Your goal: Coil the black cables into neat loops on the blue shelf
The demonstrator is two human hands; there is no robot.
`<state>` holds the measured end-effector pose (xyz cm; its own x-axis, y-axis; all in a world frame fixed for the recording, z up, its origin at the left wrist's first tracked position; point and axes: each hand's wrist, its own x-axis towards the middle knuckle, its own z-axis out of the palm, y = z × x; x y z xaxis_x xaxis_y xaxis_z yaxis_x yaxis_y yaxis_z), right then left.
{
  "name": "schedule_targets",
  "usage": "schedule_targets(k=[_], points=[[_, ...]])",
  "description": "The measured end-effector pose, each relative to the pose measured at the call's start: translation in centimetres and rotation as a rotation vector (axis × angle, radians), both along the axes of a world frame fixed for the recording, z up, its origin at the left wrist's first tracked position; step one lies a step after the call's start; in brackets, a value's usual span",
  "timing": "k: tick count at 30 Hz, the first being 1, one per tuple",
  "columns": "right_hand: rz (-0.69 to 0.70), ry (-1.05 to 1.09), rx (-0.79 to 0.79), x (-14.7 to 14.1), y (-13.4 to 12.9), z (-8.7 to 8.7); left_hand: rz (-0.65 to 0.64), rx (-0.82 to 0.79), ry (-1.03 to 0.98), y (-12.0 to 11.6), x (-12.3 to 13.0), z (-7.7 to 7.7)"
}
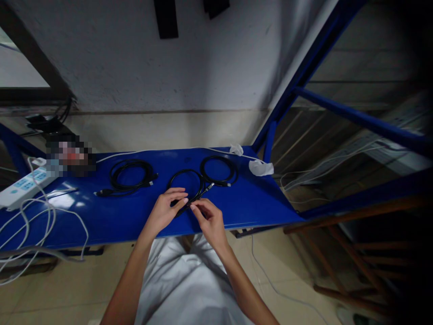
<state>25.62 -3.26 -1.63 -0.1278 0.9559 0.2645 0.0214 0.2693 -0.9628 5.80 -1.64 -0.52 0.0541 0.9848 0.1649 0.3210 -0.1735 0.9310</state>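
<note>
Three coiled black cables lie on a blue shelf board (250, 203). My left hand (167, 208) and my right hand (209, 221) meet over the near edge of the middle coiled cable (185, 180), pinching its bundled strands between thumb and fingers. Its plug end (209, 186) sticks out toward the right coil (218, 170). The left coil (131, 175) lies apart, untouched.
A white power strip (25, 185) with loose white cords (40, 225) sits at the left end. Crumpled white wrappers (260, 168) lie at the board's right rear corner. Blue rack beams (355, 119) rise on the right; a wall stands behind.
</note>
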Motion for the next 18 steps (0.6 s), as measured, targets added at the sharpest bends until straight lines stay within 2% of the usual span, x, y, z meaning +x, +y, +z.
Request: schedule_targets(k=[3, 10, 18], points=[[0.007, -0.001, 0.011, 0.0, 0.0, 0.0, -0.016, -0.010, 0.015, 0.0, -0.1, 0.0], [0.016, -0.004, 0.021, 0.0, -0.1, 0.2, -0.051, -0.058, -0.114, 0.2, 0.2, 0.3], [-0.054, -0.124, 0.063, -0.2, -0.2, 0.2, -0.077, -0.011, 0.090, -0.6, 1.1, 1.1]])
